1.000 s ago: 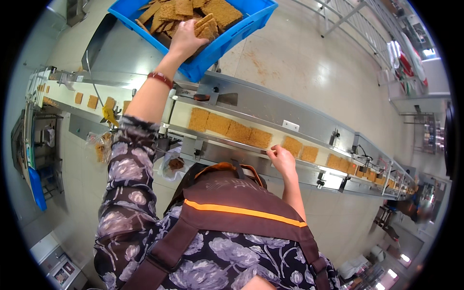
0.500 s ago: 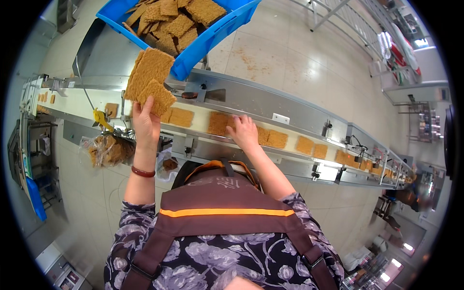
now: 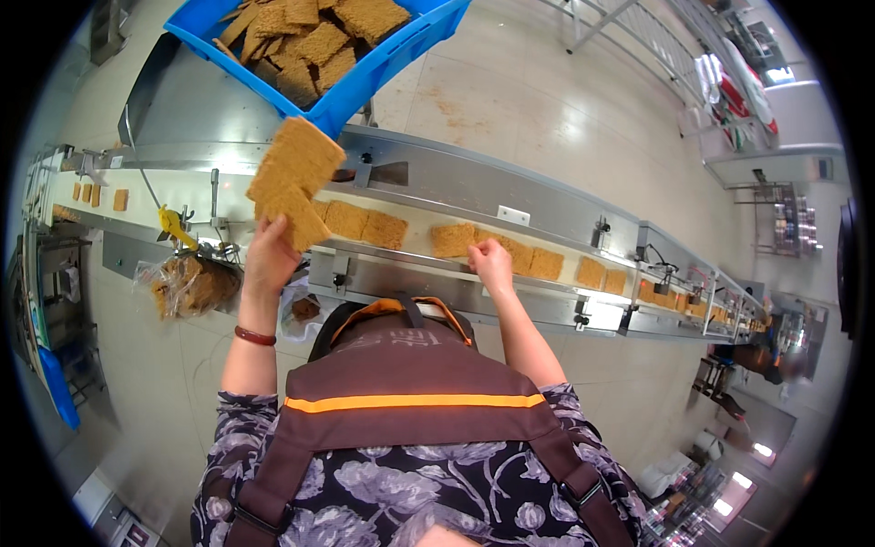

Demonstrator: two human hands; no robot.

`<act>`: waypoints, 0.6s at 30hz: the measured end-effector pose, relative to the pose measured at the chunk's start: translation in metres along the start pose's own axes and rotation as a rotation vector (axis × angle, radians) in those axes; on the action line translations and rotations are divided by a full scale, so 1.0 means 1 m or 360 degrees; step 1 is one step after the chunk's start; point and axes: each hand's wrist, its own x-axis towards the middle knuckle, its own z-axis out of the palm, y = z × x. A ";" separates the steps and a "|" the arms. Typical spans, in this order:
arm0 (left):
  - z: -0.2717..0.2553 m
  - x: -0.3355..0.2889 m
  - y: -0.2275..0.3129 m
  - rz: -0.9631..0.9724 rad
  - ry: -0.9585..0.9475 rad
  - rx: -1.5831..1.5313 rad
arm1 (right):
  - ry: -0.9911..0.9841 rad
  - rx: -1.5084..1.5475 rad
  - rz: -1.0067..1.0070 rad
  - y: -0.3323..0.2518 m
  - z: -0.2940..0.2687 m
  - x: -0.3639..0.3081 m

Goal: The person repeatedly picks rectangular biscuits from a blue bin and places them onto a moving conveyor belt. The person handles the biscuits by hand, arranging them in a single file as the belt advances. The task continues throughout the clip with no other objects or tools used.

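Observation:
My left hand (image 3: 272, 255) is closed on a few flat, grainy brown cracker squares (image 3: 301, 162), held fanned out and tilted above the conveyor belt (image 3: 418, 242). Over the belt to the right is my right hand (image 3: 493, 264), its fingers drawn together at the edge of a cracker square (image 3: 453, 241) in the row. Whether those fingers grip anything is hidden. Between my hands, more squares (image 3: 365, 224) lie flat on the pale belt, edge to edge.
A blue crate (image 3: 334, 109) heaped with brown squares stands beyond the belt at upper left. A yellow-handled tool (image 3: 173, 225) and a clear bag of brown pieces (image 3: 194, 284) are left of my left hand. Metal rails (image 3: 538, 214) border the belt.
The squares on the belt have shifted right. My right hand has moved right and its fingers have drawn together. My left hand still holds its squares, now slightly lower.

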 end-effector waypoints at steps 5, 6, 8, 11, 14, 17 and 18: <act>0.023 -0.004 -0.046 -0.0409 -0.0125 0.0126 | 0.0023 -0.0640 -0.0374 -0.004 0.010 -0.014; 0.025 -0.002 -0.057 -0.0493 -0.0133 0.0117 | 0.0113 -0.0889 -0.0426 -0.016 0.007 -0.016; 0.030 0.002 -0.075 -0.0590 -0.0159 0.0117 | -0.0197 -0.0368 -0.0287 -0.047 -0.005 -0.022; 0.033 0.006 -0.103 -0.0619 -0.0193 0.0138 | -0.0774 0.0634 -0.0119 -0.091 -0.016 -0.044; 0.029 0.011 -0.121 -0.0558 -0.0292 0.0176 | -0.0952 0.1135 0.0038 -0.106 0.000 -0.059; 0.038 0.006 -0.117 -0.0607 -0.0302 0.0083 | -0.0826 0.1262 0.0111 -0.098 0.022 -0.057; 0.035 0.007 -0.114 -0.0655 -0.0244 -0.0016 | -0.0835 0.1229 0.0098 -0.097 0.025 -0.058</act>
